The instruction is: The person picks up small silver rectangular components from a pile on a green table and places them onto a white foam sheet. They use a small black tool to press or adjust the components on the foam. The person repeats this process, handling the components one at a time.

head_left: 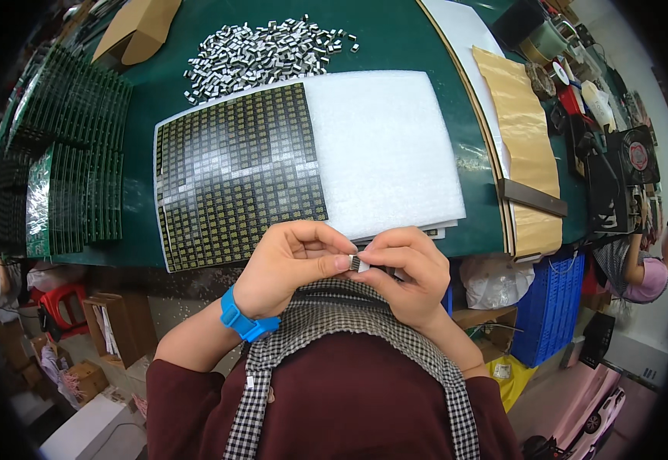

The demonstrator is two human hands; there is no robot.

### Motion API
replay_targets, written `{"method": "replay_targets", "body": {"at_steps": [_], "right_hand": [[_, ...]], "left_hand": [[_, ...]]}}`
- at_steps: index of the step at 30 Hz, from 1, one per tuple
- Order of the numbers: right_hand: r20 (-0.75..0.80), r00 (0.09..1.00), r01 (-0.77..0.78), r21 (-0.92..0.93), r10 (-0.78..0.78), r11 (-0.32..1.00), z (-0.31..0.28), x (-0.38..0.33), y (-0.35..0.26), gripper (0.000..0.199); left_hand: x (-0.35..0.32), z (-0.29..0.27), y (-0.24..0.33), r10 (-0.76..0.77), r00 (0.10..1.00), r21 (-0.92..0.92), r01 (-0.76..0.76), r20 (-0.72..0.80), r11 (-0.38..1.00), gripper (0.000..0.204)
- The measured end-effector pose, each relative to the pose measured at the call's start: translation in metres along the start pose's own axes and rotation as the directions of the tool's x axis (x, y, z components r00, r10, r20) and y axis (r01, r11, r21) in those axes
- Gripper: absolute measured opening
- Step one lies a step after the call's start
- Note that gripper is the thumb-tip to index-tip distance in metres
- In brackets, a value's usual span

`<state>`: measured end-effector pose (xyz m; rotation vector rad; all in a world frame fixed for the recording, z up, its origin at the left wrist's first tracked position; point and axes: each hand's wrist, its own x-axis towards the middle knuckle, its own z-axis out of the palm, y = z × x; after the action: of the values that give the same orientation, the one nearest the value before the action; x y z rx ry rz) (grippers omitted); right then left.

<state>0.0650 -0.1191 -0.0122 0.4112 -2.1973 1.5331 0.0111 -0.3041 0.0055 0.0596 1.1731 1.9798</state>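
Observation:
My left hand (292,264) and my right hand (403,272) meet close to my chest, fingertips pinching a small metal part (357,263) between them. A blue band sits on my left wrist (243,318). Just beyond the hands lies a black panel of many small circuit boards (234,172) on a white foam sheet (380,146). Part of the panel is covered with rows of silver parts. A loose heap of the same small metal parts (261,55) lies farther back on the green table (418,38).
Stacks of green circuit panels (65,169) stand at the left. A cardboard box (136,29) sits at the back left. Brown paper (522,146) and a dark bar (533,197) lie at the right, with a blue crate (552,307) below. Another person (644,268) sits far right.

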Motion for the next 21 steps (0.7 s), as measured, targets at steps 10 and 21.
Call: {"method": "replay_targets", "body": {"at_steps": [10, 21], "right_hand": [[-0.006, 1.000, -0.003, 0.022, 0.004, 1.000, 0.001, 0.000, -0.001, 0.023], [0.160, 0.974, 0.204, -0.311, -0.160, 0.928, -0.001, 0.004, -0.005, 0.022]], "left_hand": [[0.001, 0.002, -0.002, 0.008, 1.000, 0.004, -0.008, -0.005, 1.000, 0.014], [-0.004, 0.017, 0.004, 0.197, 0.978, 0.585, -0.120, -0.070, 0.802, 0.039]]}}
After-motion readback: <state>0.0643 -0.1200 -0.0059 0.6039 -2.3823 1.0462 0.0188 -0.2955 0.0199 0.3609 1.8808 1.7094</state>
